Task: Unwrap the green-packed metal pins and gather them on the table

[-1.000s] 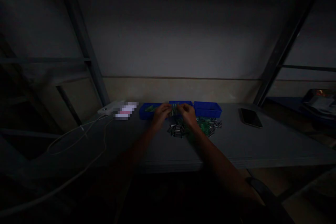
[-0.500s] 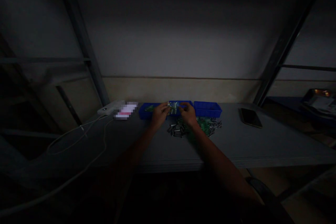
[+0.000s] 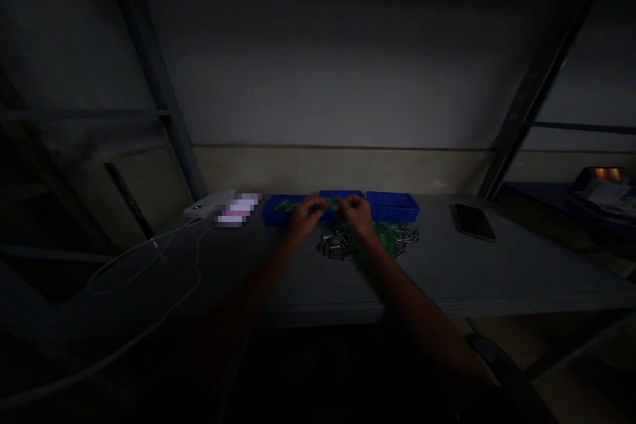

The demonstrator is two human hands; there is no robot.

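Note:
The scene is very dark. My left hand [image 3: 304, 215] and my right hand [image 3: 355, 214] are both pinched on a small green circuit board [image 3: 328, 208], held between them just above the grey table [image 3: 477, 271], in front of the middle blue tray [image 3: 342, 195]. Below the hands lies a heap of small metal cylinders [image 3: 334, 246]. A pile of green boards [image 3: 395, 236] lies to the right of it. The fingers are curled and the board shows mostly edge-on.
Three blue trays stand in a row at the table's back, the left one [image 3: 278, 210] and the right one [image 3: 393, 206] flanking the middle. A dark phone [image 3: 474, 220] lies to the right. A white charger [image 3: 209, 204] and cable [image 3: 149, 258] lie to the left.
The board between my hands has tipped from showing its face to lying almost edge-on, and both hands have dropped slightly toward the table.

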